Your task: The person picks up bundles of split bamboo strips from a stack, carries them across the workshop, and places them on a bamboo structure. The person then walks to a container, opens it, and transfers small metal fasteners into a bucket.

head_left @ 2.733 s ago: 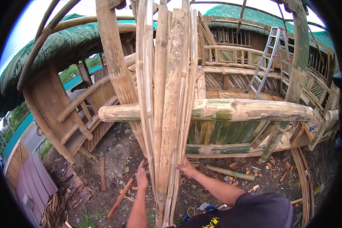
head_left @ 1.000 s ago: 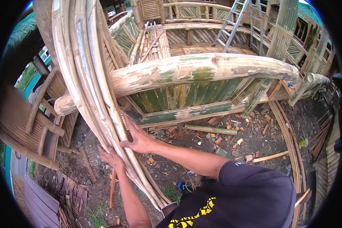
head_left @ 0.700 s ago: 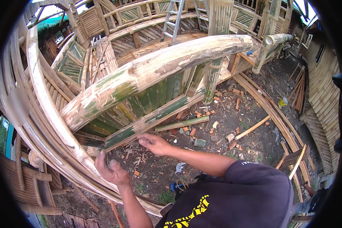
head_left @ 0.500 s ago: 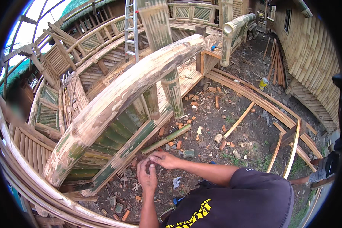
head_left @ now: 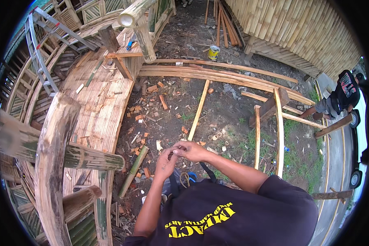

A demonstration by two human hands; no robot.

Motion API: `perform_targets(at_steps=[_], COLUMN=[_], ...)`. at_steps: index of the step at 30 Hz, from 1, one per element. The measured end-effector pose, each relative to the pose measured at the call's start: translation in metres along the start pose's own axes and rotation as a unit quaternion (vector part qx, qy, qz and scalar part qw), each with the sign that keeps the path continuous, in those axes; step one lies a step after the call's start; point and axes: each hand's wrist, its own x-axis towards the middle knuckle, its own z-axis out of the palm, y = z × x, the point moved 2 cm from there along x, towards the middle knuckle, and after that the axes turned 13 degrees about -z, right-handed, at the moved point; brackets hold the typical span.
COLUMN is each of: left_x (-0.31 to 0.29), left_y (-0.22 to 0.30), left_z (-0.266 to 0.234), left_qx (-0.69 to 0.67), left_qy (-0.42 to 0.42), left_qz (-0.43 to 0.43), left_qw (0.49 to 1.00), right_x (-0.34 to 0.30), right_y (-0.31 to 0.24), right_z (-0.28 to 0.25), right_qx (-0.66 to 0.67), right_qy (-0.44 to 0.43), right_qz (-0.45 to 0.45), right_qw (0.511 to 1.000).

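My left hand (head_left: 166, 162) and my right hand (head_left: 191, 151) meet in front of my chest, fingers curled in and pressed together. Whatever lies between the fingertips is too small or too hidden to name. Left of my left hand, a short length of green bamboo (head_left: 134, 172) lies on the ground, touched by neither hand. Farther left rises a thick curved log rail (head_left: 49, 164), with a green bamboo post (head_left: 96, 158) beside it. Just beyond my hands a slim wooden strip (head_left: 199, 110) lies on the dirt.
A slatted bamboo bench (head_left: 95, 110) runs along the left, with a metal ladder (head_left: 37, 53) behind it. Long timber strips (head_left: 217, 76) cross the ground ahead, near a yellow can (head_left: 213, 52). Wood offcuts (head_left: 163, 102) litter the dirt. A person (head_left: 336, 98) stands at the far right.
My view has swung to the right, so the log rail and bench now sit farther left and the other person shows more fully. My hands stay together, the fingers drawn closer.
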Motion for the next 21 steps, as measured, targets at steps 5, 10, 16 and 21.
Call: perform_targets(at_steps=[5, 10, 16, 21], left_x=[0.142, 0.329, 0.597, 0.75], left_y=[0.012, 0.024, 0.151, 0.273], left_z=[0.015, 0.013, -0.023, -0.041], left_qx=[0.042, 0.008, 0.036, 0.012], left_qy=[-0.114, -0.179, -0.155, -0.114], left_qz=[-0.011, -0.063, -0.068, 0.02], left_qw=[0.992, 0.982, 0.985, 0.993], right_x=[0.052, 0.175, 0.376, 0.491], right_y=[0.054, 0.092, 0.074, 0.074], right_z=[-0.085, -0.204, -0.389, -0.526], right_qx=[0.093, 0.089, 0.114, 0.143], right_qy=[0.064, 0.073, 0.183, 0.177], right_qz=[0.079, 0.087, 0.096, 0.035], right_qw=[0.99, 0.989, 0.972, 0.973])
